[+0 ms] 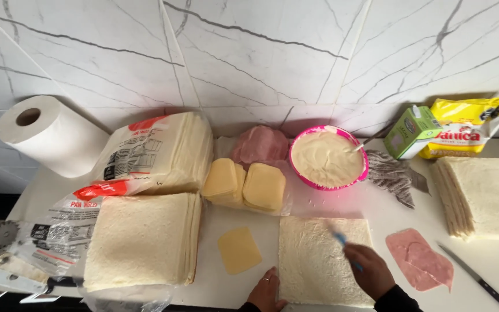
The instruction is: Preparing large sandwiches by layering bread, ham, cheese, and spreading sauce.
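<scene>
A square crustless bread slice (313, 254) lies flat on the white counter at the near edge. My right hand (369, 270) rests over its right side, gripping a blue-handled spreader (342, 241) whose tip touches the bread. My left hand (265, 290) presses fingertips on the counter at the slice's lower left corner and holds nothing. One cheese slice (238, 249) lies left of the bread. One ham slice (419, 259) lies to its right. A pink bowl (362, 151) of pale cream stands behind the bread.
A stack of bread sheets (142, 240) and a bagged loaf (160, 150) sit left, with a paper towel roll (47, 134). Cheese stacks (246, 184) and ham (260, 144) are in the middle. Another bread stack (483, 196), a knife (477, 278), a green carton (411, 132) and a yellow bag (469, 130) are right.
</scene>
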